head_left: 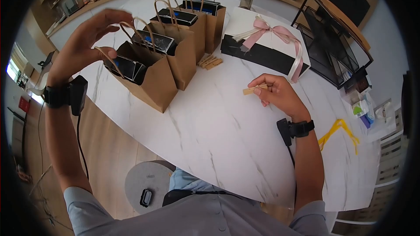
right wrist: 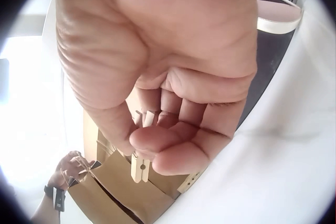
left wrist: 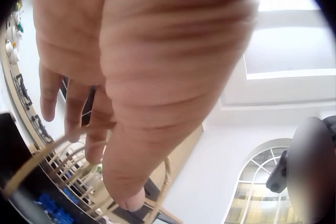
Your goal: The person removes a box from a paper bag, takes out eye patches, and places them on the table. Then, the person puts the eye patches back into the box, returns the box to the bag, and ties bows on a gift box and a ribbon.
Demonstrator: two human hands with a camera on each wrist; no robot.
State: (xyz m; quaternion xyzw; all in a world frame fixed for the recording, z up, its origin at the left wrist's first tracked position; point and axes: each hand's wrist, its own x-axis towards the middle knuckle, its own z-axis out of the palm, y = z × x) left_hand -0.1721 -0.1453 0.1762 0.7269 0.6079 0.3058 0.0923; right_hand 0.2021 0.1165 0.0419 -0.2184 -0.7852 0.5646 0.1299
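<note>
My right hand (head_left: 283,96) pinches a small wooden clothespin (head_left: 248,91) between thumb and fingertips, above the white marbled table. In the right wrist view the end of the clothespin (right wrist: 139,169) juts out past the fingertips. My left hand (head_left: 81,46) is at the nearest brown paper bag (head_left: 153,87), its fingers and thumb spread about the twisted paper handles (head_left: 111,61). A black box (head_left: 129,67) with a blue mark sits inside that bag. More wooden clothespins (head_left: 211,62) lie in a small pile beside the bags.
Several more paper bags with black boxes (head_left: 177,16) stand in a row behind. A black-and-white gift box (head_left: 267,57) with a pink ribbon, a black metal rack (head_left: 328,39) and yellow strips (head_left: 339,132) are on the table. A grey stool (head_left: 146,183) stands below its edge.
</note>
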